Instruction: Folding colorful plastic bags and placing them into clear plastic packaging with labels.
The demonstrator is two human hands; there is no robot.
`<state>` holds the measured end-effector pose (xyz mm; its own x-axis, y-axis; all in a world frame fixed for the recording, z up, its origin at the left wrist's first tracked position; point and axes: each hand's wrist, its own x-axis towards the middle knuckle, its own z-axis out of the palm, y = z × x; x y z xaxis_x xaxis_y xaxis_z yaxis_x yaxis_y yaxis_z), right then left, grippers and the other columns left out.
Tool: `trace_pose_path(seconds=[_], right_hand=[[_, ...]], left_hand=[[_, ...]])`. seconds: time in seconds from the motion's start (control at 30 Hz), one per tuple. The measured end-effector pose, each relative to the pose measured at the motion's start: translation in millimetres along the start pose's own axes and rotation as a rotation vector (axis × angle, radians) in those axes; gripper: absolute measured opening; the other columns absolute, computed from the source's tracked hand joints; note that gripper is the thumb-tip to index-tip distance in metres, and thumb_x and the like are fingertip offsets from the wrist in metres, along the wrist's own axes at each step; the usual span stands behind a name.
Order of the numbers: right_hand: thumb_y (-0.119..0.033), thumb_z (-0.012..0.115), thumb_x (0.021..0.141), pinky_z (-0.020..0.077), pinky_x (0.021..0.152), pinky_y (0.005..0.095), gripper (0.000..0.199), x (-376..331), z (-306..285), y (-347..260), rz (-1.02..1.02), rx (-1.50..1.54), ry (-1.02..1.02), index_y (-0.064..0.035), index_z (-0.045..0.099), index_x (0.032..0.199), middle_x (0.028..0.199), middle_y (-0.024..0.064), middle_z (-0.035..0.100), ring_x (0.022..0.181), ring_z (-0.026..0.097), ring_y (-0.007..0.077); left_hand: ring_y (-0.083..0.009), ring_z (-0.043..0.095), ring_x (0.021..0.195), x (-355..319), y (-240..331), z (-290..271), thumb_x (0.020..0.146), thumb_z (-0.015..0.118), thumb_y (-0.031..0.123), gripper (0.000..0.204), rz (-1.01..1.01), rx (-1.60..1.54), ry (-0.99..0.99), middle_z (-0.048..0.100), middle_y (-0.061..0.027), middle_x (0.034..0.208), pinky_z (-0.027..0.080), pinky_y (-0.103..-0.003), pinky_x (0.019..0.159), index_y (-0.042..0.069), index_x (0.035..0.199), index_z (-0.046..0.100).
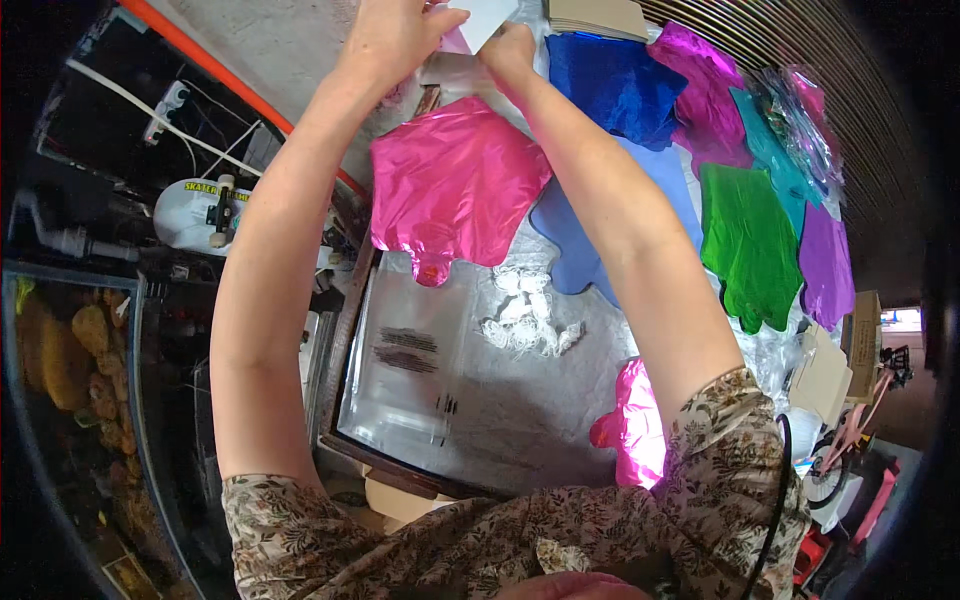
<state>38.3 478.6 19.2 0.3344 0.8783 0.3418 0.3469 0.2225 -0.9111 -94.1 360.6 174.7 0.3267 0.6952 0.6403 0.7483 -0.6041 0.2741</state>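
Both my arms reach out to the far edge of the table. My left hand (395,40) pinches a white sheet or packet with a pinkish part (482,22) between thumb and fingers; its exact kind is not clear. My right hand (512,55) is closed at the lower right edge of the same piece, its fingertips partly hidden. Just below my hands lies a flat, uninflated pink foil balloon (455,185). Beside my right forearm are flat foil pieces in dark blue (612,90) and pale blue (570,235), the latter partly covered by my arm.
Right of my arm lie magenta (705,90), green (750,245), teal (768,150) and purple (826,265) foil pieces. White string (525,315), clear plastic bags (400,370) and shiny pink foil (640,425) lie nearer. Left stand a skateboard (190,215) and glass tank (80,370).
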Motion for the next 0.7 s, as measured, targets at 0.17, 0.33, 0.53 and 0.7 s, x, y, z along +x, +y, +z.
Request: trace_pose_path(seconds=[0.17, 0.33, 0.53, 0.7], right_hand=[[-0.018, 0.071, 0.077, 0.0534, 0.076, 0.0498, 0.019, 19, -52, 19, -0.303, -0.277, 0.146, 0.0002, 0.074, 0.081, 0.080, 0.0199, 0.072, 0.079, 0.069, 0.0422], [-0.007, 0.070, 0.083, 0.0493, 0.066, 0.0342, 0.009, 8, -163, 10, -0.045, 0.203, 0.133, 0.0002, 0.072, 0.087, 0.079, 0.0074, 0.070, 0.069, 0.062, 0.0187], [-0.008, 0.068, 0.092, 0.0507, 0.077, 0.0299, 0.011, -54, -310, -21, 0.207, 0.527, -0.039, -0.0038, 0.068, 0.101, 0.094, 0.0033, 0.068, 0.085, 0.063, 0.0141], [-0.007, 0.067, 0.092, 0.0544, 0.088, 0.0333, 0.018, -115, -347, -46, 0.291, 0.760, -0.150, -0.0043, 0.065, 0.110, 0.101, 0.0046, 0.069, 0.094, 0.066, 0.0167]], left_hand=[[-0.0289, 0.072, 0.069, 8, 22, -8, 0.084, 0.070, 0.020, 0.023, -0.278, -0.046, -0.130, 0.071, -0.0169, 0.070, 0.057, -0.041, 0.066, -0.003, 0.089, 0.073], [-0.0402, 0.069, 0.078, -2, -22, 33, 0.084, 0.074, 0.028, 0.029, -0.133, 0.019, -0.053, 0.069, -0.0246, 0.081, 0.055, -0.043, 0.069, 0.001, 0.094, 0.072], [-0.0414, 0.068, 0.078, 1, -35, 103, 0.086, 0.073, 0.029, 0.031, 0.043, 0.202, -0.093, 0.068, -0.0253, 0.079, 0.055, -0.046, 0.071, 0.001, 0.097, 0.073], [-0.0445, 0.069, 0.081, -18, -36, 117, 0.085, 0.075, 0.030, 0.032, -0.042, 0.217, -0.090, 0.070, -0.0260, 0.083, 0.057, -0.050, 0.072, 0.000, 0.096, 0.072]])
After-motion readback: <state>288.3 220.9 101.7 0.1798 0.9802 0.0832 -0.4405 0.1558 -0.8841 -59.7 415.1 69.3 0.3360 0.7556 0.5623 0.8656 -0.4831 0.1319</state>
